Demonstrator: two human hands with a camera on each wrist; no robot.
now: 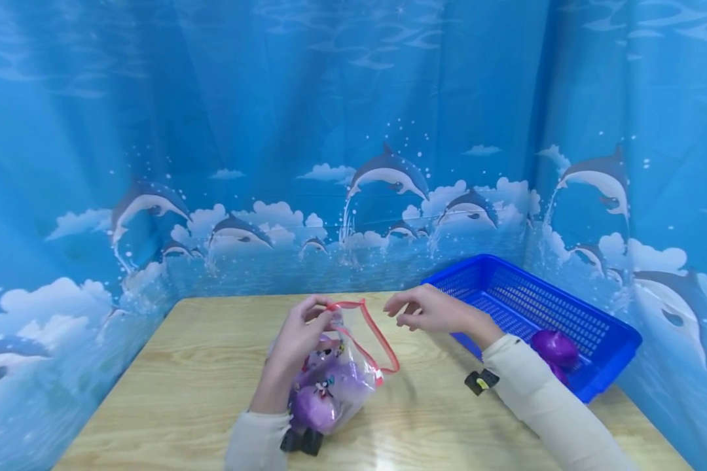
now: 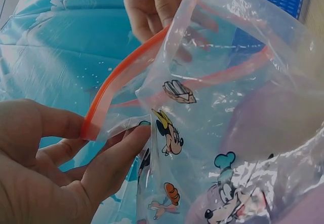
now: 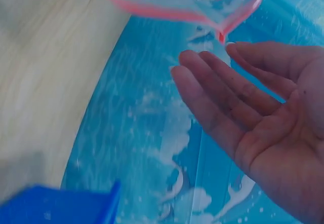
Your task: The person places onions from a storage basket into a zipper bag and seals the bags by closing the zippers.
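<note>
A clear plastic zip bag (image 1: 353, 392) with a red zip edge and cartoon prints stands on the table, its mouth spread. Inside it sit purple round things (image 1: 317, 409), partly hidden by the film and prints. My left hand (image 1: 303, 327) pinches the bag's red edge at the left end of the mouth; the left wrist view shows the thumb and fingers (image 2: 119, 155) at that corner. To the right of the mouth, my right hand (image 1: 427, 309) is in the air with relaxed, slightly bent fingers and nothing in them. In the right wrist view its fingertips are just below the red edge (image 3: 167, 13).
A blue perforated basket (image 1: 615, 333) stands at the right of the wooden table (image 1: 212, 366), under and beyond my right forearm. Shiny purple things (image 1: 555, 348) lie in its near right part. A dolphin-print curtain (image 1: 330, 131) hangs behind the table and along both sides.
</note>
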